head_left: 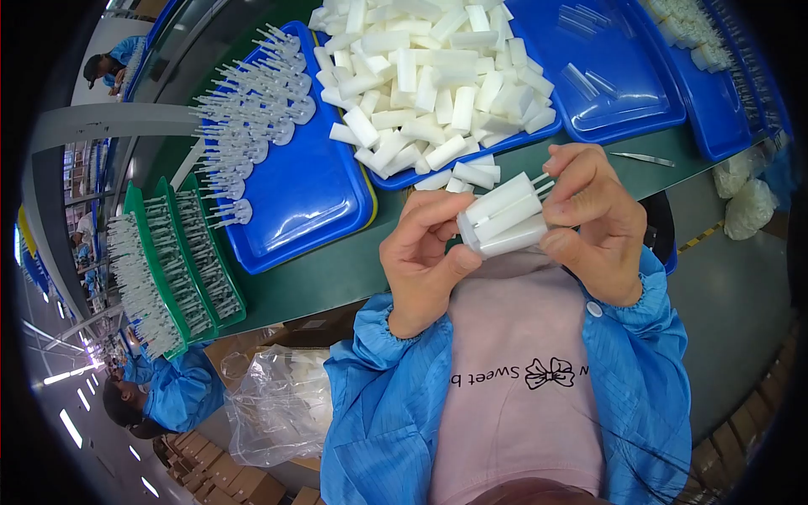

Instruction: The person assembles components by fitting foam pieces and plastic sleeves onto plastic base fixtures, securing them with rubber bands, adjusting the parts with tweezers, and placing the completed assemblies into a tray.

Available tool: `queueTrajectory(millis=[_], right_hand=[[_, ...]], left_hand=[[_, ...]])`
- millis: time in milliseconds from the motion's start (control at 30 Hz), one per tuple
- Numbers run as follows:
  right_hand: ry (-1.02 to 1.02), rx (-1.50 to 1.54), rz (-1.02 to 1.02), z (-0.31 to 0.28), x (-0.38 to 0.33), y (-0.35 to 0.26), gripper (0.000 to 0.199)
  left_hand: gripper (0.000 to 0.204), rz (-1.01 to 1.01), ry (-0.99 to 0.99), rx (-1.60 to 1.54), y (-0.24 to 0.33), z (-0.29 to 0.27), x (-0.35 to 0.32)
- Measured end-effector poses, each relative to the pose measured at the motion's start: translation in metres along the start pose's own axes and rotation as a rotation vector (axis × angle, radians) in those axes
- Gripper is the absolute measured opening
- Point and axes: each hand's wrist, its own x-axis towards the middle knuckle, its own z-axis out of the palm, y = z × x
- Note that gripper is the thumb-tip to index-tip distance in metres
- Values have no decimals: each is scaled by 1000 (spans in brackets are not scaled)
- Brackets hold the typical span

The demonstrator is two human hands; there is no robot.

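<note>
Head view: you hold a white block assembly [507,220] in both hands, above the desk's [320,279] near edge.
Your left hand [421,261] pinches its base end between thumb and fingers; your right hand [602,225] is curled at the opposite end, where thin stems [542,182] poke out. Blocks already sit side by side on this one, though whether it is complete you cannot tell from here. Much looks left: loose white blocks [429,76] heap the middle blue tray [551,129], some lying past its near edge, and stemmed clear pieces [261,109] crowd the left blue tray's [295,206] left edge.
</note>
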Motion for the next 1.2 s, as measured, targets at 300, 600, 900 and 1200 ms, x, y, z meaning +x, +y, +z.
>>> queueTrajectory(millis=[300,600,900,1200], right_hand=[[-47,-222,27,-10,6,6,22],[187,-482,240,-95,41,59,23],[294,-787,115,-104,34,90,19],[205,62,212,-32,17,5,22]], left_hand=[[61,-192,-44,-38,-6,-3,2],[50,-242,64,-78,-6,-5,4],[50,-230,64,-82,-6,-3,5],[46,54,87,348,-5,-3,7]])
